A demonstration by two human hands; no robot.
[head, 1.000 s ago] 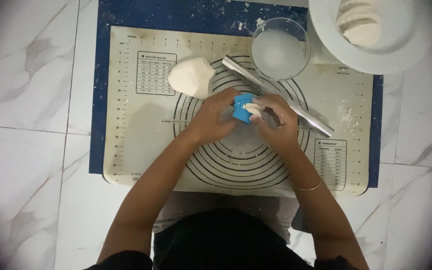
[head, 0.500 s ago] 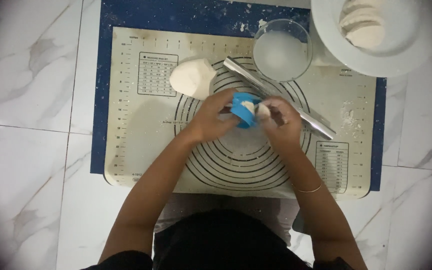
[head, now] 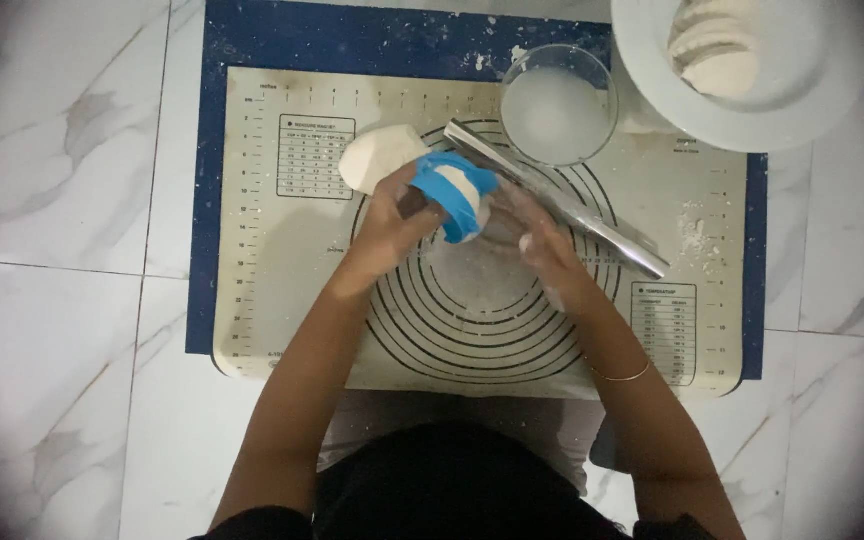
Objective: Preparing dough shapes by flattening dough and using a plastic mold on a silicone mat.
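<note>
holding a blue round press mould [head: 455,192] with white dough in its hollow, the left hand [head: 399,218] is closed around it above the middle of the baking mat [head: 272,300]. the right hand [head: 544,250], at 3 o'clock of the mould and just beside it, is blurred; whether it grips anything cannot be told. mat edges: it lies on a marble tile floor [head: 62,300], with bare mat at 9 o'clock of the hands and toward the near edge. at 1 o'clock of the hands one steel rolling pin [head: 557,200] lies slantwise. one dough lump [head: 380,156] sits at 11 o'clock of the mould, near it. containers: one glass bowl [head: 558,112] of white flour at 1 o'clock, touching the pin's far side; one white plate [head: 752,100] at the mat's far right corner carrying shaped dough pieces [head: 714,50], number unclear.
</note>
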